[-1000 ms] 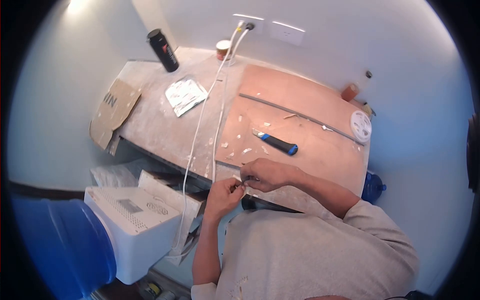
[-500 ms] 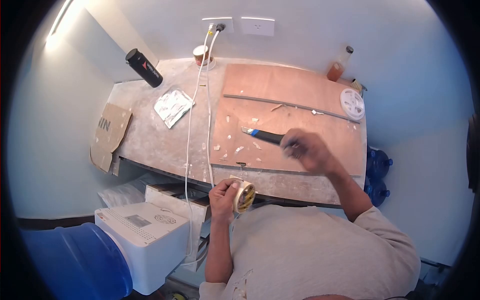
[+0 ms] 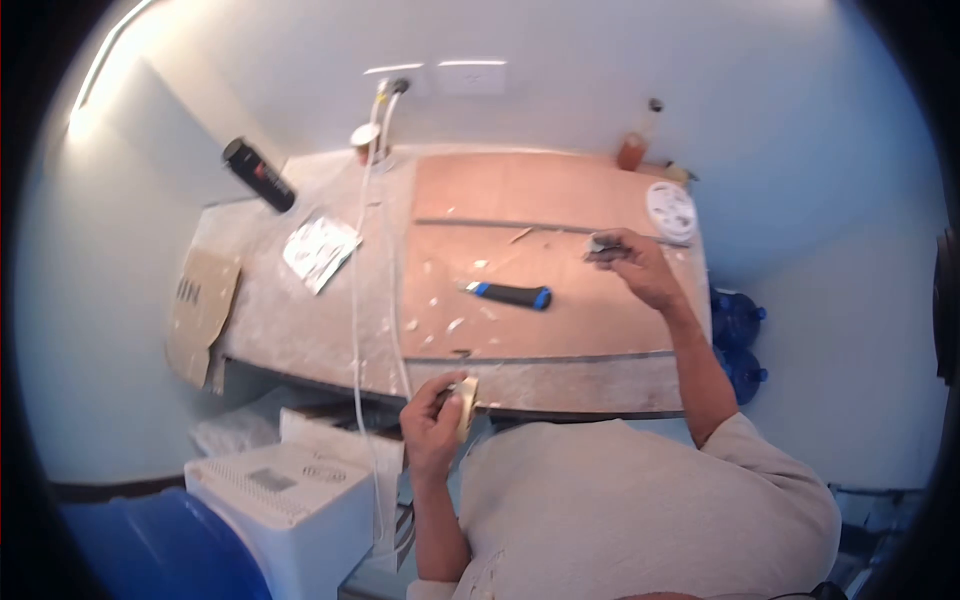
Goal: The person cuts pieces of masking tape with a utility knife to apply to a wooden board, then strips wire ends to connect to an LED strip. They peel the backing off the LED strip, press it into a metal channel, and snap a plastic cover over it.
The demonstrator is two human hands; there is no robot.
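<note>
My left hand (image 3: 432,430) is closed around a roll of pale yellow tape (image 3: 466,408), held on edge at the table's front edge. Over the right part of the reddish board (image 3: 560,330), my right hand (image 3: 632,265) pinches a small dark grey object (image 3: 606,249) with a pale end; blur hides what it is. A utility knife (image 3: 512,294) with a black and blue handle lies on the board to the left of that hand, its blade end pointing left. Small pale scraps are scattered around the knife.
A silver packet (image 3: 321,253), a black bottle (image 3: 259,175) and cardboard (image 3: 203,315) are at the left. White cords (image 3: 359,300) run down across the table. A white spool (image 3: 671,211) and an amber bottle (image 3: 634,148) are at the back right.
My right hand has moved up and right, away from the knife, which now lies fully visible. My left hand has turned the tape roll more edge-on. The view has shifted.
</note>
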